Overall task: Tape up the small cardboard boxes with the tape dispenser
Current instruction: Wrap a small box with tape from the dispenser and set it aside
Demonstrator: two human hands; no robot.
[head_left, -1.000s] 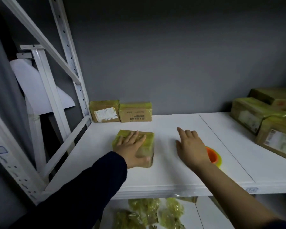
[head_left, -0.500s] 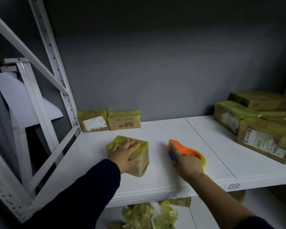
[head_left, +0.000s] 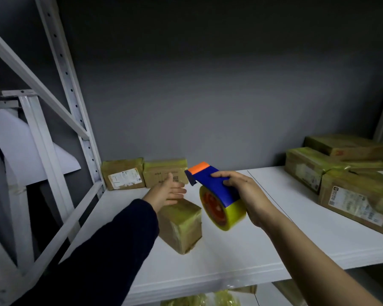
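Box (head_left: pixel 181 224): glossy taped cardboard, laid on white shelf (head_left: pixel 230 257).
Tape dispenser (head_left: pixel 217 189): blue-orange plastic, yellow roll, gripped by right hand (head_left: pixel 250 195) beside box.
Left hand (head_left: pixel 166 192): held flat above box.
Behind box: two parcels (head_left: pixel 124 175).

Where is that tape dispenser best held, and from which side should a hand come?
By its blue handle, from the right side, as the right hand holds the tape dispenser now: fingers curl over the flat top. That probably leaves the orange front end and the yellow tape roll free.
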